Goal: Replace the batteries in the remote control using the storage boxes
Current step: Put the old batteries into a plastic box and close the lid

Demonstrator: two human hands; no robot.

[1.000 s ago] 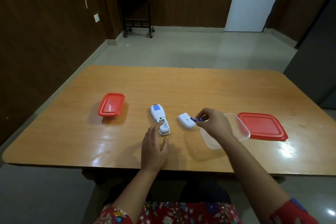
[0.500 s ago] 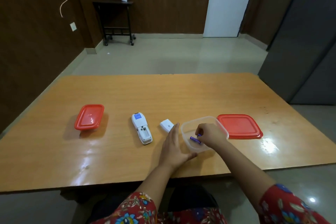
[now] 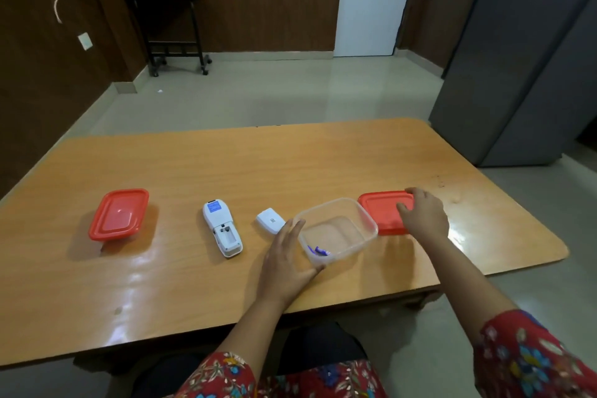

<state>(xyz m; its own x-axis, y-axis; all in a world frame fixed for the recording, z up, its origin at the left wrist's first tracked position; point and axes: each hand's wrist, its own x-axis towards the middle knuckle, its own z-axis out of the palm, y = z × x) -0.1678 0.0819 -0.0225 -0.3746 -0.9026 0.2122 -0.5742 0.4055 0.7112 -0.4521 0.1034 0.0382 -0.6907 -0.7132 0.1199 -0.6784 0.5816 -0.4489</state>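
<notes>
The orange wooden table point(image 3: 290, 165) carried every item. At its left stood a closed clear plastic box with a red lid point(image 3: 119, 214), well apart from both hands. Right of centre sat the open clear rectangular plastic box point(image 3: 339, 229); the left hand point(image 3: 286, 263) lay flat against its near-left wall, fingers extended and slightly spread, thumb touching the near corner, gripping nothing. Just beside that box on the right lay the loose red rectangular lid point(image 3: 382, 212); the right hand point(image 3: 421, 215) rested palm-down on its right part, fingers curled over the far edge, though whether they clamped the lid could not be told. The white remote control point(image 3: 223, 228) lay face-down left of centre, battery bay open. Its small white battery cover point(image 3: 270, 220) lay between remote and open box, just beyond the left fingertips. Purple batteries point(image 3: 318, 250) lay inside the open box, at its near-left corner.
</notes>
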